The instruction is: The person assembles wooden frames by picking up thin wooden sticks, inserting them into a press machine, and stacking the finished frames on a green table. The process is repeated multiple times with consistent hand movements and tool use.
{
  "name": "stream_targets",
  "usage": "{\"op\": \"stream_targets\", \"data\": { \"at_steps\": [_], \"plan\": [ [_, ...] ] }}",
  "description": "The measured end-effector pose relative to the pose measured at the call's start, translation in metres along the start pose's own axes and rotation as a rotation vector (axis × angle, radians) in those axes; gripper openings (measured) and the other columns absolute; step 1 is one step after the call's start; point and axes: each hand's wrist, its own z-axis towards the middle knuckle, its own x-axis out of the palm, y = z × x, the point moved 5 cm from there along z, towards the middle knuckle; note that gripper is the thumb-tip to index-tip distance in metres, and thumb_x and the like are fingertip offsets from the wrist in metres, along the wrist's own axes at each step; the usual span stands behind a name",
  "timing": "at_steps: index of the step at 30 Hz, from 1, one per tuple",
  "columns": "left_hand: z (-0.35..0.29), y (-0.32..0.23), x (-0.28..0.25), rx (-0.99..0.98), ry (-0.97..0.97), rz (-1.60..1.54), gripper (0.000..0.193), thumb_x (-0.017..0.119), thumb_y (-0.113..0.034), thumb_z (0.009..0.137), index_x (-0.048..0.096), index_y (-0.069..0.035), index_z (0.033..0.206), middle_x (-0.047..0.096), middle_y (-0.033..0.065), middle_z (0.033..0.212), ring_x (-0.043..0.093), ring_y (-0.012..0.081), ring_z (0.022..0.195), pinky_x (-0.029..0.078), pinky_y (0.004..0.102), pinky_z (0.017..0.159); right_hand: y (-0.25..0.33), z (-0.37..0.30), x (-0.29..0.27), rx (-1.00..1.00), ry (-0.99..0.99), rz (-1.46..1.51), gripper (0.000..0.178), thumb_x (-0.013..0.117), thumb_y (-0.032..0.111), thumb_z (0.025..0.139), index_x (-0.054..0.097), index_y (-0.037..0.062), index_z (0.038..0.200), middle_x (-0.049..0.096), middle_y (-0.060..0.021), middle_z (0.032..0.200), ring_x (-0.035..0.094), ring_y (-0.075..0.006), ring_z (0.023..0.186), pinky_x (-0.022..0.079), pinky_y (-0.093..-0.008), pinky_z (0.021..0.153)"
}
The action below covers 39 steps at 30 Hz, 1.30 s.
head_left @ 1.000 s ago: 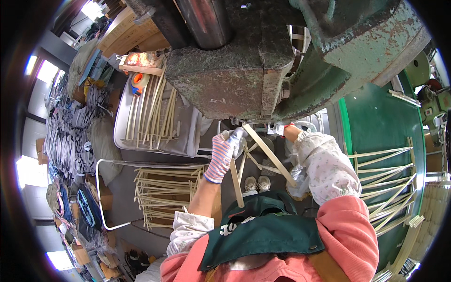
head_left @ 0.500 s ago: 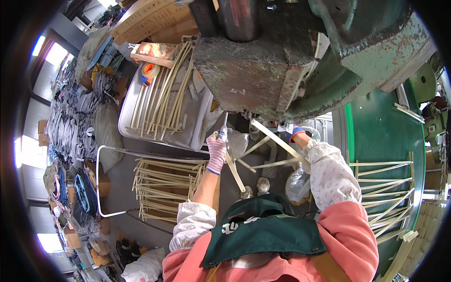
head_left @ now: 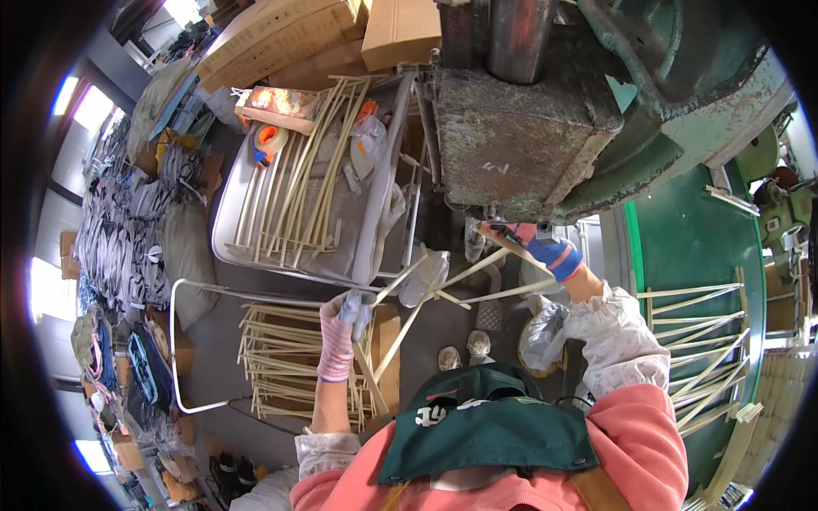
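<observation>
My left hand (head_left: pixel 343 319), in a pink-striped glove with a grey palm, is closed around the end of a cream flat slat (head_left: pixel 394 284), left of my feet. This slat belongs to a set of crossed slats that spreads between my hands. My right hand (head_left: pixel 550 254), in a blue and red glove, is up under the block of a worn green press (head_left: pixel 520 140). Its fingers are bent around the upper end of another cream slat (head_left: pixel 530 262), right at the metal tooling. The glove and the press partly hide that end.
Left of the press, a pale tray (head_left: pixel 221 226) holds loose slats, a tape roll (head_left: pixel 271 143) and a small box (head_left: pixel 279 109). Below it lies a stack of joined slats (head_left: pixel 290 358) on cardboard. More slats (head_left: pixel 694 341) rest on the green table (head_left: pixel 690 230) at the right.
My left hand has moved left and down, from near the press to above the slat stack, and the slats now spread wider. More of my right hand shows under the press.
</observation>
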Motion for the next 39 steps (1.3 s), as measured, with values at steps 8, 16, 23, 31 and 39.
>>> {"op": "stream_targets", "data": {
  "at_steps": [8, 16, 23, 31, 39],
  "plan": [
    [0.008, 0.034, -0.018, -0.027, 0.002, 0.126, 0.040, 0.059, -0.039, 0.087, 0.066, 0.000, 0.086, 0.044, -0.0052, 0.050, 0.032, 0.0012, 0.040, 0.021, 0.0188, 0.039, 0.011, 0.030, 0.017, 0.019, -0.055, -0.286, 0.026, 0.054, 0.020, 0.089, 0.061, -0.0009, 0.102, 0.065, -0.0115, 0.090, 0.063, -0.0181, 0.077, 0.049, -0.0259, 0.060],
    [0.035, 0.096, -0.041, -0.040, -0.090, 0.026, 0.034, 0.059, -0.035, 0.088, 0.064, -0.003, 0.078, 0.044, -0.0044, 0.048, 0.033, 0.0031, 0.039, 0.023, 0.0204, 0.038, 0.030, 0.022, 0.051, 0.199, -0.386, -0.225, 0.017, 0.063, 0.019, 0.083, 0.067, 0.0034, 0.084, 0.064, -0.0035, 0.071, 0.058, -0.0089, 0.058, 0.045, -0.0252, 0.048],
    [0.028, 0.087, -0.067, -0.054, -0.163, -0.101, 0.019, 0.059, -0.023, 0.089, 0.065, -0.005, 0.088, 0.057, -0.0013, 0.065, 0.047, 0.0040, 0.051, 0.035, 0.0193, 0.044, 0.047, 0.009, 0.073, -0.369, -0.463, -1.093, 0.012, 0.061, 0.014, 0.081, 0.062, 0.0063, 0.090, 0.064, -0.0061, 0.079, 0.061, -0.0172, 0.068, 0.048, -0.0314, 0.056],
    [-0.062, -0.030, -0.126, 0.083, -0.264, -0.480, 0.037, 0.049, -0.036, 0.093, 0.061, -0.001, 0.092, 0.027, -0.0093, 0.044, 0.023, 0.0042, 0.039, 0.022, 0.0208, 0.041, -0.048, -0.059, 0.123, -0.581, -0.276, -1.558, 0.051, 0.063, 0.009, 0.060, 0.056, 0.0077, 0.110, 0.054, -0.0131, 0.087, 0.052, -0.0345, 0.080, 0.044, -0.0428, 0.068],
    [-0.173, -0.060, -0.250, 0.232, -0.240, -0.873, 0.036, 0.042, -0.033, 0.096, 0.062, -0.004, 0.097, 0.028, -0.0079, 0.040, 0.025, 0.0070, 0.040, 0.031, 0.0233, 0.056, -0.328, -0.073, 0.166, 0.107, 0.528, -1.263, 0.043, 0.058, 0.034, 0.079, 0.053, 0.0070, 0.113, 0.059, -0.0154, 0.102, 0.057, -0.0333, 0.098, 0.045, -0.0428, 0.085]
  ]
}}
